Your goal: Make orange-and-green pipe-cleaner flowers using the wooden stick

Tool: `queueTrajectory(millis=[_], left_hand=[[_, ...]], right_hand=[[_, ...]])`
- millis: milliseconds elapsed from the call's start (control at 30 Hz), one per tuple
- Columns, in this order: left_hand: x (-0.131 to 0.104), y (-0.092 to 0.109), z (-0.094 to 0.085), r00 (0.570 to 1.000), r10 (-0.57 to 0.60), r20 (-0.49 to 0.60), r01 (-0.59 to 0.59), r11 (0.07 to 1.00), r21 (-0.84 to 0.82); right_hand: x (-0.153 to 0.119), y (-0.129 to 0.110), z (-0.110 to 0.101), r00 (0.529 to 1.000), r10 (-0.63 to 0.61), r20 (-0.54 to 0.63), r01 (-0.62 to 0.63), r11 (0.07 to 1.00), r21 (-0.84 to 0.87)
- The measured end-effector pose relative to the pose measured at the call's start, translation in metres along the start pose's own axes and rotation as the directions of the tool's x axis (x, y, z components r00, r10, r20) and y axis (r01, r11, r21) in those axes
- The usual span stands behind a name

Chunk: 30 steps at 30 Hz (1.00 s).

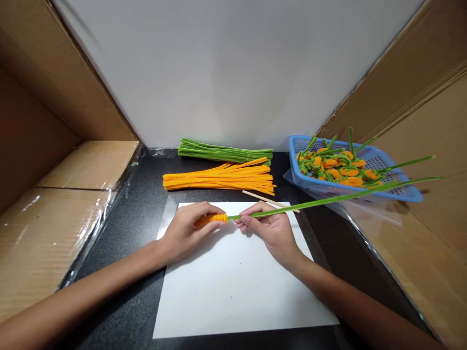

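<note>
1. The orange coil (pixel 219 218) is above the far part of the white sheet (pixel 233 291), its long axis running mostly side to side. Its right end points toward the right hand (pixel 273 231).

2. The green stem (pixel 314 203) meets that right end and continues nearly in line with the coil. Whether it passes inside the coil, I cannot tell.

3. The left hand (pixel 186 228) is nearer the coil: thumb below and fingers above are closed around it, leaving the right end exposed.

4. The right hand is just beside that end, with a short piece of stem showing between. Its thumb and fingers are pinched together on the stem; how firmly, I cannot tell.

5. Beyond the right hand, the stem's long free part slants away to the right, crossing in view over the near side of the blue basket (pixel 408 195).

6. The wooden stick (pixel 255 196) lies beyond the right hand, slanting behind the stem.

7. Farther out on the black table (pixel 120 233) are the orange bundle (pixel 219 180) and, behind it, the green bundle (pixel 222 151), both lying roughly side to side.
</note>
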State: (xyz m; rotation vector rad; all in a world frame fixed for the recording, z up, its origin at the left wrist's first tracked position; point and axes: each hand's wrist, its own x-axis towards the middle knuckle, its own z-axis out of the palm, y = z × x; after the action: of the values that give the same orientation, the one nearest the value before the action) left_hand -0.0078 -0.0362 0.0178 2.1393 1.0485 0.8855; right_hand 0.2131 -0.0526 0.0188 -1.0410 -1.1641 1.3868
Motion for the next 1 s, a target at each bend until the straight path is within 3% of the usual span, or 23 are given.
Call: queueTrajectory(millis=[133,267,500,700,1000], left_hand=[[-0.003,0.007,0.005,1.000,-0.013,-0.022,0.012,0.999,-0.038],[-0.004,0.018,0.011,0.999,-0.033,-0.038,0.029,0.993,-0.114],[-0.001,0.017,0.009,0.992,-0.104,-0.078,0.095,0.990,-0.109],[0.004,0.022,0.007,0.998,-0.033,-0.047,0.029,0.997,-0.071],[0.005,0.012,-0.002,1.000,-0.026,0.001,0.026,0.998,0.062]], right_hand=[[-0.003,0.002,0.004,1.000,0.005,0.009,-0.005,1.000,-0.008],[-0.003,0.003,0.005,0.995,-0.074,0.071,0.080,0.994,-0.080],[0.000,0.006,0.003,0.995,0.038,-0.092,-0.037,0.999,0.019],[0.002,0.005,0.006,0.996,0.087,0.006,-0.087,0.996,0.006],[0.012,-0.006,-0.010,0.996,-0.034,-0.081,0.034,0.999,0.004]])
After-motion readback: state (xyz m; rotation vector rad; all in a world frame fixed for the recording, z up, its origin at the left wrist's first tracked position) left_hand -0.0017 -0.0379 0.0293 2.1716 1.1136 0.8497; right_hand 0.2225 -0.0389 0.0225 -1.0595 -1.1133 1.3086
